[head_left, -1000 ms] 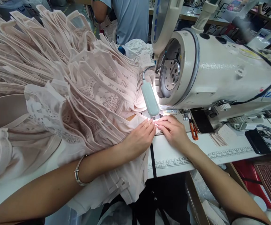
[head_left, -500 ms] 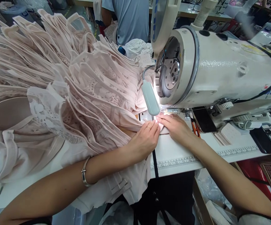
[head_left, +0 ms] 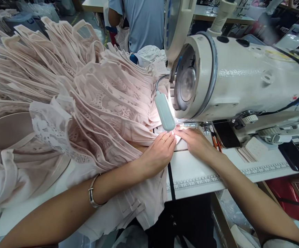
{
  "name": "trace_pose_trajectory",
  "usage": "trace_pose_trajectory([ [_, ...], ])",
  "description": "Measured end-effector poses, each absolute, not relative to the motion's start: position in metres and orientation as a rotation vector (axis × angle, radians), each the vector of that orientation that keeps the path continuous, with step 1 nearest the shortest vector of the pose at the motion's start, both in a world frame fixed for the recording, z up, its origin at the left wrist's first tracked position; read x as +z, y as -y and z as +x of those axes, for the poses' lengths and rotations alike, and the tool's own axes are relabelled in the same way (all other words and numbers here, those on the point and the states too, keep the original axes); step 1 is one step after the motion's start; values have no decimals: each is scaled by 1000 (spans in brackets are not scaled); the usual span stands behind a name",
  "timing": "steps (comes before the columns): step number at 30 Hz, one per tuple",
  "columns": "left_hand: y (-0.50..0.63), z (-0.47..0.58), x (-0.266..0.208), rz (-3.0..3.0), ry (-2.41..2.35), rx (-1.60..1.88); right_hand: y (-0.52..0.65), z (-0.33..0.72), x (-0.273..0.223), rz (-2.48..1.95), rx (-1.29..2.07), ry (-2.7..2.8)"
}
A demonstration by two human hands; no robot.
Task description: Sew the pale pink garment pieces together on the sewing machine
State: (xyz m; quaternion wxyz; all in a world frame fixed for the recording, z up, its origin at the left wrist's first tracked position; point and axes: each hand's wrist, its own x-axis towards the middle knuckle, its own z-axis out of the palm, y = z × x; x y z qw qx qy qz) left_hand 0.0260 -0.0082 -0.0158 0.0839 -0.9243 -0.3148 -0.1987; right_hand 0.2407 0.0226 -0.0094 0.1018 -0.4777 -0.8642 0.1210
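Observation:
My left hand [head_left: 160,148] has its fingers pressed together on the edge of a pale pink bra [head_left: 136,134], just in front of the sewing machine's needle area. Opposite it, my right hand [head_left: 199,144] pinches the same fabric from the right, its fingertips almost meeting the left ones. The small piece between them is mostly covered by the fingers. A mint-green lamp [head_left: 165,112] shines on this spot and hides the needle. Above the hands is the white sewing machine [head_left: 242,75], with its round end opening showing metal parts.
A large heap of pale pink lace bras [head_left: 61,75] fills the left side and hangs over the front edge. Right of my hands lie orange-handled scissors [head_left: 216,141], a dark phone [head_left: 227,133] and a ruler strip [head_left: 198,182]. Beyond sits a person in a blue shirt [head_left: 146,24].
The metal parts inside the machine's round end have turned and now look smeared. Both hands stay on the fabric with barely any shift. The view has tilted slightly.

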Motion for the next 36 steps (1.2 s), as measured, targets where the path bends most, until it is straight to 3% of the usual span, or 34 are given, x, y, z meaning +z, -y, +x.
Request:
trace_pose_trajectory([
  [36,-1,23,-15,-2715,1017,-607,-24,226,6,-1602,465,2522],
])
